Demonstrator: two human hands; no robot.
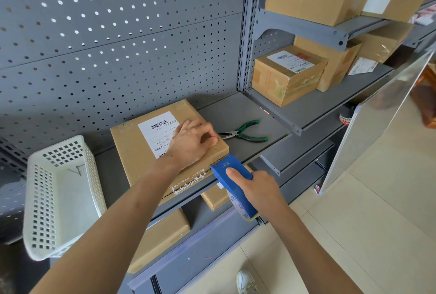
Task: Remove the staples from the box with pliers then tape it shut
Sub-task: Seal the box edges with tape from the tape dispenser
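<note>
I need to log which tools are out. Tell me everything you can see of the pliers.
The pliers lie flat on the grey shelf, just right of the flat cardboard box. They have slim, dark metal jaws that look closed and point left toward the box, and two curved green handles, apparently plastic-coated, spread apart to the right. Neither hand holds them; the left hand rests on the box close to the jaw tips.

White perforated basket [61, 197] left on the grey shelf [259, 114]; labelled cartons [286, 74] stacked upper right.
</note>
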